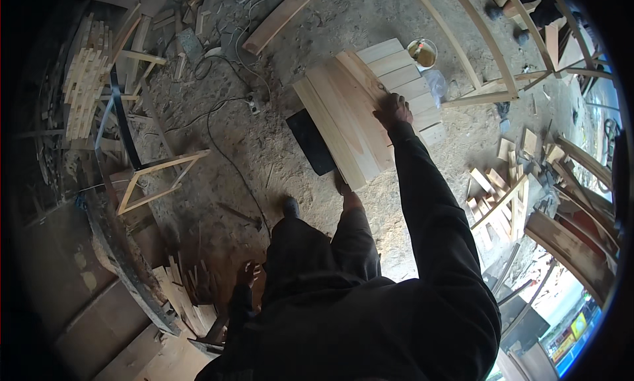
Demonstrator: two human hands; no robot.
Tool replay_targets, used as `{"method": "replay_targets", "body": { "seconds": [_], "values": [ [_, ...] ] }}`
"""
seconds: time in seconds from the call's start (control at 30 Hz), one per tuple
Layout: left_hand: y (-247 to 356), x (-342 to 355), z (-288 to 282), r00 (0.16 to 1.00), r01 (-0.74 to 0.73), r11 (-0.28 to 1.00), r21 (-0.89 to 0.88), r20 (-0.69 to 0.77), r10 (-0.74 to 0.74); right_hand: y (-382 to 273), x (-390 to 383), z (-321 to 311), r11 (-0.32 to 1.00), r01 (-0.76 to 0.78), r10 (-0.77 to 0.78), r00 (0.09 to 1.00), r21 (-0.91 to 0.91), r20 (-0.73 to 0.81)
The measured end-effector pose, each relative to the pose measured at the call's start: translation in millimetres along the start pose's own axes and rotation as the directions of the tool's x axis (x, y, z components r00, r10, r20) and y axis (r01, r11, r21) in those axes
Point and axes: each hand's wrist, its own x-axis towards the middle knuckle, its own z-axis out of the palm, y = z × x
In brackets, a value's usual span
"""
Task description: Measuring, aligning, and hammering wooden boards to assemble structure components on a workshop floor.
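Observation:
Ahead of me a set of pale wooden planks [349, 116] lies side by side on the ground, and a dark flat panel [310, 142] shows beneath their left edge. My right arm reaches forward. My right hand [394, 113] is closed at the near end of one plank with a dark knot [360, 72], which lies over the others at a slant; my fingers partly hide that end. Low at my left side hangs my left hand [249, 274], its fingers loosely apart, holding nothing I can see.
A white bucket [422, 53] and a clear plastic bag [435, 85] stand beyond the planks. Stacked sticks [88, 77] and a wooden frame [158, 173] are at left, offcuts [498, 202] at right. A cable [231, 169] crosses the dirt floor near my feet.

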Motion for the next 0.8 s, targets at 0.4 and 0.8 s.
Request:
{"method": "replay_targets", "body": {
  "seconds": [0.4, 0.8],
  "values": [
    [59, -41, 33, 0.978, -0.195, 0.979, 0.055, -0.071, 0.198, 61, 58, 11, 0.999, -0.051, 0.053, 0.991, 0.018, -0.123],
    [117, 48, -7, 0.953, -0.278, 0.883, 0.378, 0.223, 0.204, 72, -128, 50, 0.827, -0.008, 0.220, 0.925, 0.562, -0.311]
  ]
}}
